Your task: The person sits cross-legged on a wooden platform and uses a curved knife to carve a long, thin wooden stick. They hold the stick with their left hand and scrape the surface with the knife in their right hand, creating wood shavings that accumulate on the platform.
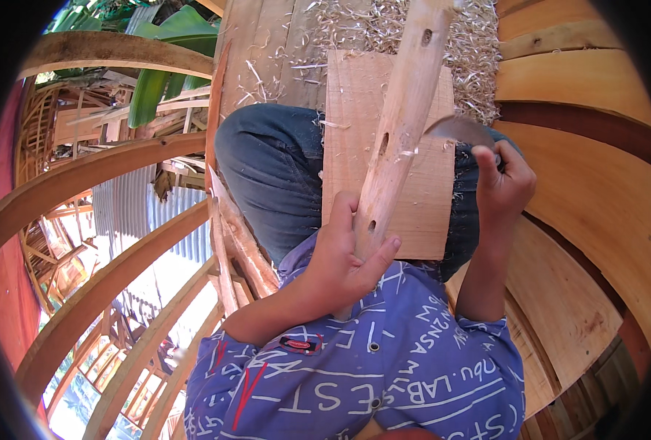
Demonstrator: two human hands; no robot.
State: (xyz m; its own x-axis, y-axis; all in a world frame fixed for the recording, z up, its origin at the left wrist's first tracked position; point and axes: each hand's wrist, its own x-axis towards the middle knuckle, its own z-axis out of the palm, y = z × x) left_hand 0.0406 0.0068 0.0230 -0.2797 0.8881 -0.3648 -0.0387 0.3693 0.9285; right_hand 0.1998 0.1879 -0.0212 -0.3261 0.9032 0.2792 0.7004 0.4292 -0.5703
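left hand [344, 260] grips wooden stick [399, 125]

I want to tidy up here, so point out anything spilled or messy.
Pale wood shavings lie scattered over the plank floor beyond the knees, and a few cling to the dark trousers. They sit just past the flat board on the lap, where the left hand grips a holed wooden pole.

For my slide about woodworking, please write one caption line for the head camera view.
Left hand grips a drilled wooden pole on a board across the lap; right hand holds a curved blade against it.
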